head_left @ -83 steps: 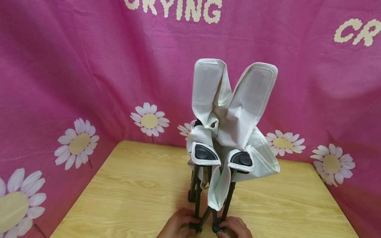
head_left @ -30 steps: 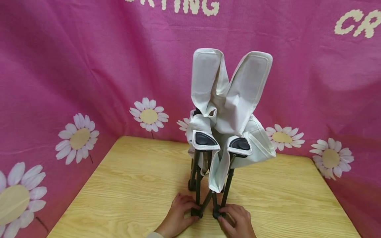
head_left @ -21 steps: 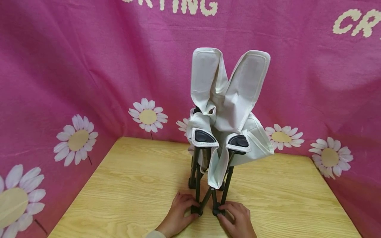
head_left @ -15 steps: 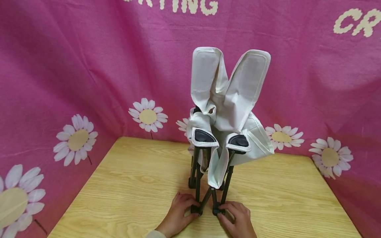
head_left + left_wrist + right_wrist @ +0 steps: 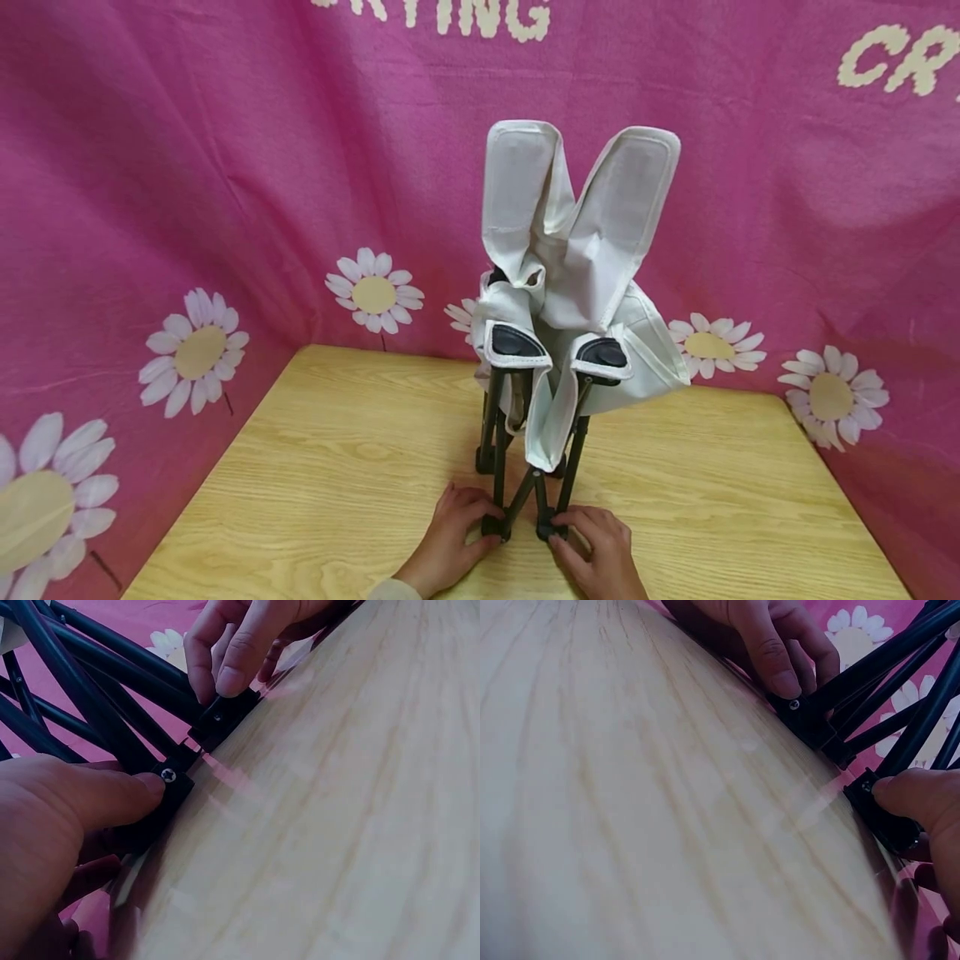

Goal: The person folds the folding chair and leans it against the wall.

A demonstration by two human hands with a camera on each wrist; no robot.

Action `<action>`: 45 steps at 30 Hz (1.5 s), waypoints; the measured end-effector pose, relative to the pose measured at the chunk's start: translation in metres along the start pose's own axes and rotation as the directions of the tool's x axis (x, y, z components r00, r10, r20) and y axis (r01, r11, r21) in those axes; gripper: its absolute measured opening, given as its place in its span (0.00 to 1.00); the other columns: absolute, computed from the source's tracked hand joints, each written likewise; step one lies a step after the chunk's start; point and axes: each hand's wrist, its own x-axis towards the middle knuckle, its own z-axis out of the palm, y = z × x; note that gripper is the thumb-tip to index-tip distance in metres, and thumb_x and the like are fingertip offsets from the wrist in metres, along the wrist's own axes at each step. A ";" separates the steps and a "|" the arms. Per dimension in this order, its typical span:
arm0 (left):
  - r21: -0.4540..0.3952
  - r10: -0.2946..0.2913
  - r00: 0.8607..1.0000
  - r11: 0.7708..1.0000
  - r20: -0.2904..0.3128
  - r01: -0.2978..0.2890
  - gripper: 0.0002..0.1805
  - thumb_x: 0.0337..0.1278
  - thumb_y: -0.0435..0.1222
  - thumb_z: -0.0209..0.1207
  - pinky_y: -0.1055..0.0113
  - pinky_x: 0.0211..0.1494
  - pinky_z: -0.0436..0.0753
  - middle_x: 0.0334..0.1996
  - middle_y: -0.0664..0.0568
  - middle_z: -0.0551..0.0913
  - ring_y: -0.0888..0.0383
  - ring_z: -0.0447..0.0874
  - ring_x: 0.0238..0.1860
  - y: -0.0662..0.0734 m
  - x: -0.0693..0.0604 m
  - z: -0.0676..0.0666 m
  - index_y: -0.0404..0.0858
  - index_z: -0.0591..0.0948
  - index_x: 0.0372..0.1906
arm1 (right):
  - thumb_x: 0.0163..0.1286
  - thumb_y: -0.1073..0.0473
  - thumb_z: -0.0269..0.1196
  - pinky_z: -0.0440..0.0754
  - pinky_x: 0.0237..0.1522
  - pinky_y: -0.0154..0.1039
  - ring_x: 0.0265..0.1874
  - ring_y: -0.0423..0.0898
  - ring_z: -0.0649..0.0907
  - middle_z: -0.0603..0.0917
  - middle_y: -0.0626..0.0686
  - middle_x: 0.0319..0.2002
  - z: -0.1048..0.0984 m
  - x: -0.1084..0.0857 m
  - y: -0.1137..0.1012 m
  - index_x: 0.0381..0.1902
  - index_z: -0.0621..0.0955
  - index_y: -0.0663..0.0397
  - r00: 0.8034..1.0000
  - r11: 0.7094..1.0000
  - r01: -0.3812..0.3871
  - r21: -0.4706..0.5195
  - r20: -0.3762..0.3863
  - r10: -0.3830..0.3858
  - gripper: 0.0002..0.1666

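Observation:
A folding chair [image 5: 555,292] with a white fabric seat and black tube legs stands upright and mostly folded on the wooden table. Its fabric rises in two flaps at the top, and black corner caps [image 5: 517,341] show at the front. My left hand [image 5: 453,537] pinches the front left foot [image 5: 161,799] between thumb and fingers, the thumb by a screw. On the front right foot [image 5: 885,814], my right hand [image 5: 600,546] has a like pinch. Both feet are low at the tabletop, a small gap between them. The rear feet stand farther back, partly hidden by the front legs.
The wooden table [image 5: 315,467] spreads out on both sides of the chair. A pink cloth [image 5: 262,167] with daisies and pale letters hangs behind the table and along its sides.
Since the earliest frame, the chair and hands sit higher in the head view, showing more of both hands. Over the last second almost nothing has moved; both hands keep hold of the front feet.

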 end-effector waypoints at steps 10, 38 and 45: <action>0.020 -0.036 0.999 0.999 0.025 0.036 0.14 0.46 0.36 0.69 0.35 0.65 0.57 0.45 0.57 0.79 0.56 0.75 0.52 -0.004 0.006 0.003 0.49 0.81 0.41 | 0.49 0.60 0.76 0.65 0.43 0.50 0.43 0.43 0.78 0.84 0.40 0.40 0.004 0.004 0.002 0.34 0.83 0.33 1.000 1.000 0.007 -0.023 -0.006 -0.007 0.17; 0.091 -0.069 0.998 0.994 0.007 0.068 0.14 0.51 0.37 0.67 0.33 0.65 0.53 0.49 0.55 0.78 0.51 0.71 0.56 -0.005 0.016 0.009 0.50 0.79 0.43 | 0.58 0.57 0.72 0.58 0.45 0.50 0.46 0.44 0.76 0.82 0.38 0.43 0.006 0.016 0.005 0.37 0.82 0.33 0.998 0.998 -0.051 -0.026 0.035 0.052 0.13; 0.096 -0.108 0.994 0.990 -0.005 0.108 0.13 0.51 0.37 0.67 0.34 0.65 0.52 0.50 0.55 0.79 0.49 0.70 0.57 -0.006 0.018 0.010 0.51 0.79 0.42 | 0.58 0.58 0.72 0.59 0.46 0.52 0.46 0.46 0.77 0.84 0.40 0.42 0.009 0.020 0.005 0.38 0.82 0.37 1.000 0.999 -0.014 -0.036 0.011 0.014 0.12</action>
